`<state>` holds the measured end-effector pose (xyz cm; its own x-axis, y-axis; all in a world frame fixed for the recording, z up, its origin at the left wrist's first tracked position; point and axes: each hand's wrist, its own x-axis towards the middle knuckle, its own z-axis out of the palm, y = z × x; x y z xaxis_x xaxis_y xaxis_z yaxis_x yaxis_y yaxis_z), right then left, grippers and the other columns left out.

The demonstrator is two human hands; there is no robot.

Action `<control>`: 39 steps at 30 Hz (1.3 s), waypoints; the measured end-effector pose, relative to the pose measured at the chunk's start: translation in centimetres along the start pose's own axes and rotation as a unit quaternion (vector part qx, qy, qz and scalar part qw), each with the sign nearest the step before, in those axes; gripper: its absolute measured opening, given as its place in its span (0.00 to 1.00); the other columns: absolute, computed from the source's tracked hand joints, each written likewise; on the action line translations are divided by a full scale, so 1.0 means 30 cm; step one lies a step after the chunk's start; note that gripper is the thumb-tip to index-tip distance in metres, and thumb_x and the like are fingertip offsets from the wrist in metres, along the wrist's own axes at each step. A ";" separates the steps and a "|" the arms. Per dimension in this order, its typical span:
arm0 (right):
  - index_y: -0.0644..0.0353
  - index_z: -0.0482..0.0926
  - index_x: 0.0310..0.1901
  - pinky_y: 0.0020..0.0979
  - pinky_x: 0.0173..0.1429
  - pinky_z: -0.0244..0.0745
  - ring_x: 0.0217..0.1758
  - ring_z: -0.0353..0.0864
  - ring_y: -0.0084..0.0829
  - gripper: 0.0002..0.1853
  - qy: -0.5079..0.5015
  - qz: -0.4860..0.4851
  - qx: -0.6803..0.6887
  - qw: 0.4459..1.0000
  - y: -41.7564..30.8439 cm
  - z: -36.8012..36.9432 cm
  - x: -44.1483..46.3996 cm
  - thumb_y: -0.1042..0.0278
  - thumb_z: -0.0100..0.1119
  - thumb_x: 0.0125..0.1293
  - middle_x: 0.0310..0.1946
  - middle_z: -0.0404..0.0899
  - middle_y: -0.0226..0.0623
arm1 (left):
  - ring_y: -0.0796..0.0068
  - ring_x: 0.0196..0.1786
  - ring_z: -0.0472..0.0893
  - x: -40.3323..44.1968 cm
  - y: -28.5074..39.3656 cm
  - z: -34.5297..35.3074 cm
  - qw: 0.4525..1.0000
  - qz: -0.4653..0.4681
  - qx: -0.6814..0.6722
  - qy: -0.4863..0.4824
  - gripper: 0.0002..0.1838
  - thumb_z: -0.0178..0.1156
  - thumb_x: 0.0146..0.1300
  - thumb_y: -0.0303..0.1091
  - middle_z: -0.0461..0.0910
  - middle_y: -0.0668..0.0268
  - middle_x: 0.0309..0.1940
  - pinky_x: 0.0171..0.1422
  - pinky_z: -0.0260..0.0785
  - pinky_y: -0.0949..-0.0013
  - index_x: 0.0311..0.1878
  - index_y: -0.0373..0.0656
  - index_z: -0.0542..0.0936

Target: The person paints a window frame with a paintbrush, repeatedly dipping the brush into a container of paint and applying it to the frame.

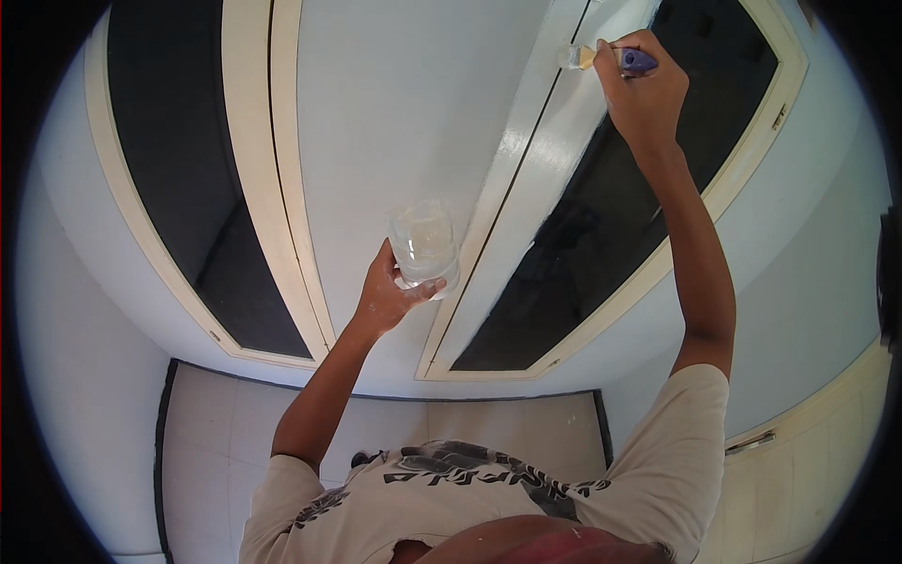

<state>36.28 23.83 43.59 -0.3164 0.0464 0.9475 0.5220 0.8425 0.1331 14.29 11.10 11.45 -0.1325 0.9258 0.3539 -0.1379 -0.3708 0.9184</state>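
Fingers of our left hand were curled around the lower part of a clear container, which covered a patch of pale wall. Farther up, our right hand pinched a purple-handled brush, its whitish bristles over the right window frame, near a dark seam; we could not tell whether they touched. Our right forearm blocked part of a dark pane. Off left stood another dark pane; below spread the tiled floor.
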 end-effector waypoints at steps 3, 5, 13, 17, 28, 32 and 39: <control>0.63 0.82 0.36 0.24 0.35 0.74 0.28 0.79 0.19 0.08 0.077 -0.117 0.041 0.989 0.028 -0.050 0.110 0.72 0.74 0.66 0.28 0.83 0.32 | 0.60 0.65 0.81 0.002 -0.003 -0.002 1.000 -0.003 0.003 0.000 0.48 0.83 0.52 0.42 0.78 0.57 0.62 0.75 0.71 0.52 0.72 0.40 0.67; 0.66 0.82 0.35 0.28 0.34 0.74 0.27 0.79 0.26 0.08 0.069 -0.250 -0.048 0.965 -0.006 -0.111 0.208 0.72 0.72 0.68 0.30 0.83 0.41 | 0.60 0.65 0.81 -0.002 -0.002 0.001 1.000 0.001 0.002 0.002 0.48 0.83 0.52 0.42 0.78 0.58 0.62 0.75 0.71 0.52 0.72 0.40 0.67; 0.61 0.83 0.38 0.32 0.42 0.78 0.37 0.84 0.38 0.04 -0.171 -0.278 -0.037 0.944 0.011 -0.084 -0.004 0.74 0.70 0.67 0.36 0.85 0.37 | 0.60 0.65 0.81 0.007 -0.017 -0.004 1.000 0.009 0.001 -0.002 0.47 0.83 0.53 0.42 0.78 0.57 0.62 0.74 0.72 0.53 0.72 0.39 0.67; 0.60 0.82 0.41 0.34 0.42 0.79 0.37 0.84 0.40 0.05 -0.315 -0.154 0.029 0.936 -0.025 -0.115 0.024 0.73 0.70 0.68 0.36 0.84 0.36 | 0.60 0.65 0.81 0.011 -0.023 -0.006 1.000 0.001 0.016 -0.002 0.48 0.83 0.53 0.44 0.78 0.57 0.62 0.74 0.72 0.53 0.72 0.39 0.67; 0.66 0.84 0.39 0.29 0.39 0.80 0.32 0.84 0.25 0.07 -0.073 -0.253 -0.086 0.961 -0.003 -0.158 0.359 0.71 0.70 0.70 0.34 0.86 0.39 | 0.59 0.65 0.81 0.006 -0.021 -0.001 1.000 0.014 -0.008 -0.010 0.47 0.83 0.53 0.42 0.78 0.56 0.62 0.74 0.72 0.52 0.72 0.40 0.67; 0.59 0.82 0.39 0.35 0.41 0.78 0.34 0.83 0.40 0.04 -0.197 -0.269 -0.073 0.940 -0.039 -0.073 0.079 0.72 0.69 0.68 0.35 0.84 0.35 | 0.58 0.65 0.81 0.003 -0.021 0.003 1.000 0.004 -0.001 -0.003 0.47 0.83 0.53 0.41 0.78 0.56 0.63 0.74 0.72 0.52 0.72 0.40 0.66; 0.62 0.85 0.44 0.29 0.46 0.81 0.37 0.86 0.34 0.06 -0.196 -0.261 -0.005 0.945 0.031 -0.119 0.246 0.70 0.71 0.70 0.40 0.87 0.36 | 0.58 0.66 0.81 0.000 -0.010 0.006 1.000 0.012 0.006 0.001 0.47 0.83 0.54 0.41 0.78 0.55 0.63 0.74 0.72 0.51 0.73 0.39 0.66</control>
<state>37.26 23.05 51.75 -0.8013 -0.1770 0.5714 0.2203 0.8007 0.5570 14.50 11.23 11.20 -0.1375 0.9164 0.3758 -0.1226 -0.3923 0.9116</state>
